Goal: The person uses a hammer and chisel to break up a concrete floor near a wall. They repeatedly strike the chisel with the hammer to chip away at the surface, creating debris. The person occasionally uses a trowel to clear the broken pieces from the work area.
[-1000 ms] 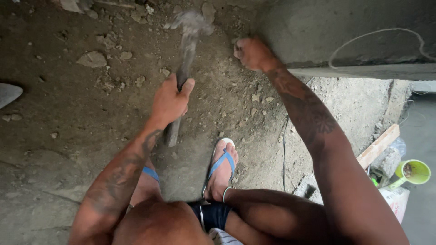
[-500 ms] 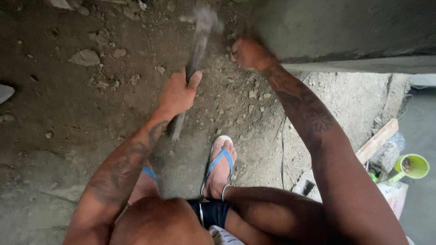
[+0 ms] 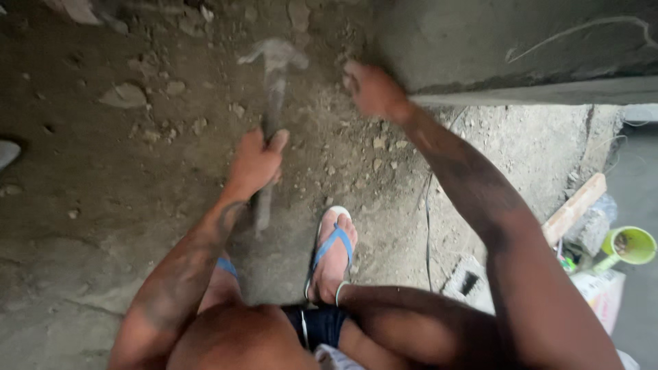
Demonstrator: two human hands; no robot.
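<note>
My left hand [image 3: 256, 162] grips the handle of a hammer [image 3: 273, 89], whose blurred metal head points up over the dirt floor. My right hand [image 3: 370, 89] is closed near the corner of a grey concrete wall [image 3: 507, 48], just right of the hammer head; whether it holds anything I cannot tell. I am squatting, with a foot in a blue flip-flop [image 3: 334, 248] below the hammer.
Stones and rubble [image 3: 123, 94] lie scattered on the dirt floor. A thin cable [image 3: 428, 226] runs down beside my right arm. At the right are a wooden plank [image 3: 574, 207], a green cup [image 3: 629, 244] and a box [image 3: 603, 291].
The hammer stayed raised in my left hand and its head swung from side to side in front of the wall. My right hand stayed at the wall corner.
</note>
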